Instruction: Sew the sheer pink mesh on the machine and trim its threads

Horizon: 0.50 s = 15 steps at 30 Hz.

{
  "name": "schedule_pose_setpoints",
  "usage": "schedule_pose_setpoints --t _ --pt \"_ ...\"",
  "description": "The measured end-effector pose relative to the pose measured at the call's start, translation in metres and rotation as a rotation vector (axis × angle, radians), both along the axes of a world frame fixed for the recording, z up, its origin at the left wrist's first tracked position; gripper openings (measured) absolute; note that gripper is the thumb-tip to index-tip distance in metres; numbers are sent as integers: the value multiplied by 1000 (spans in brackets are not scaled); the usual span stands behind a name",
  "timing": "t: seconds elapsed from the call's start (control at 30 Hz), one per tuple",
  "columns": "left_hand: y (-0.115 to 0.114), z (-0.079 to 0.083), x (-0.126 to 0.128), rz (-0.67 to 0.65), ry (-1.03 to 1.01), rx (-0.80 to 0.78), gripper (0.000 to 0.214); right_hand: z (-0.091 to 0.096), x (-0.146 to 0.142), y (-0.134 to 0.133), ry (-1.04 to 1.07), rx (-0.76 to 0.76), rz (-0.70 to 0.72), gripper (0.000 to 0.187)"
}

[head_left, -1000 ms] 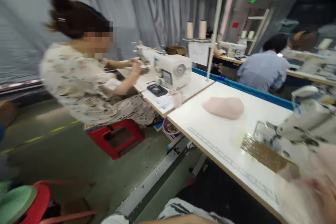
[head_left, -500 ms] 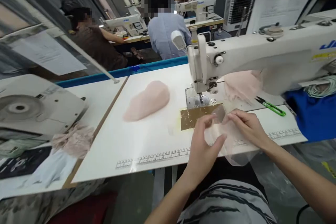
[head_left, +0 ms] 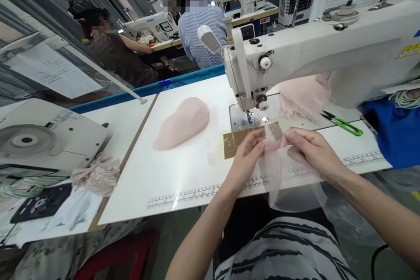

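Observation:
Between my two hands stretches a piece of sheer pale pink fabric (head_left: 278, 179), its lower part hanging over the table's front edge towards my lap. My left hand (head_left: 251, 146) pinches it at one side, thumb against fingers. On the other side my right hand (head_left: 305, 146) grips its upper edge, fingers curled round it. Just beyond the hands is the needle area of a white sewing machine (head_left: 295, 43), with a metal needle plate (head_left: 243, 120). A brown rectangular plate (head_left: 231, 144) lies partly behind my left hand.
Pink fabric pieces (head_left: 183, 124) lie stacked on the left of the white table, and more pink fabric (head_left: 305, 96) sits under the machine arm. Green thread snips (head_left: 343, 124) rest at the right. Another machine (head_left: 49, 135) stands left. Two people (head_left: 203, 30) sit ahead.
My left hand has gone from spread thumb and fingers to pinching the fabric. The fabric is now drawn between both hands and hangs lower. The view has shifted slightly.

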<state>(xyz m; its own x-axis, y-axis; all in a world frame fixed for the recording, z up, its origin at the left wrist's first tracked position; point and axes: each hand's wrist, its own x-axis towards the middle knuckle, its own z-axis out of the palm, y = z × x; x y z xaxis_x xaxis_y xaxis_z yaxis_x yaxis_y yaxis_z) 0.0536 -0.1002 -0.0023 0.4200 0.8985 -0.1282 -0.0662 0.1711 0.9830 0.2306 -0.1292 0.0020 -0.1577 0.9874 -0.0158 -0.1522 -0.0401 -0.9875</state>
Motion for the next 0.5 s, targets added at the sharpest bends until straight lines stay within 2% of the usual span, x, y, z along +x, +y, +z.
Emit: schedule_pose_setpoints --t 0.13,0.27,0.33,0.4,0.5 --pt "2 -2 3 28 -14 -22 22 -2 -3 1 -39 14 8 35" --pt "1 2 1 161 6 56 27 6 5 -1 -123 36 61 34" --pt "-3 8 2 178 22 81 29 9 17 -8 -125 -9 191 27" --pt "-10 17 8 112 50 110 30 5 35 -22 -139 -92 365 25" --pt "-23 32 23 32 54 220 26 -17 68 -64 -312 -254 516 30"
